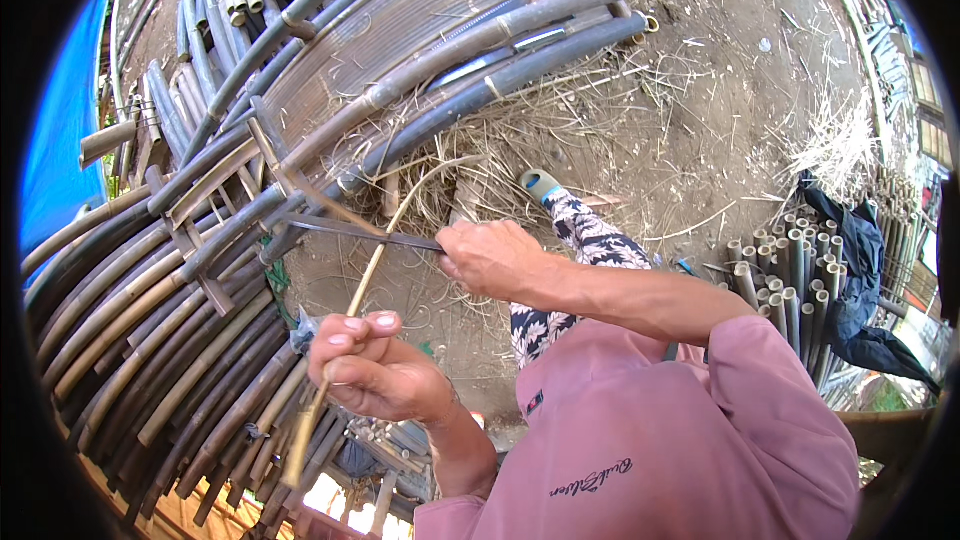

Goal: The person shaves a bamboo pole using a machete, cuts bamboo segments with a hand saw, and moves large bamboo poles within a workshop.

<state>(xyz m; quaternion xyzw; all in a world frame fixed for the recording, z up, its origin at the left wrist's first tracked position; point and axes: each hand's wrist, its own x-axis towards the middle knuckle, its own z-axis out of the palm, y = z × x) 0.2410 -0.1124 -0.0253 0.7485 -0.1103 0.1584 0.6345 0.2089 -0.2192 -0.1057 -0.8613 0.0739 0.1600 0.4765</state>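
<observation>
Your left hand is pinching the pale strip, fingertips nearly meeting; your right hand, curled closed, is gripping the knife, blade crossing the strip. You're probably shaving; the next stroke is likely calling for steady blade pressure.

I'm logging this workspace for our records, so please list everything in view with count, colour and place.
Knife: one, dark grey, crossing the strip
Bamboo strip: one, pale yellow, left of centre
Bamboo bench: one, brown-grey, top
Stacked poles: many, brown, lower left
Cut tubes: many, greenish-grey, right
Shavings: uncountable, straw, on the ground
Tarp: one, blue, far left
Cloth: one, dark blue, right
Top: one, pink, bottom
Left hand: one, holding the strip
Right hand: one, gripping the knife
</observation>
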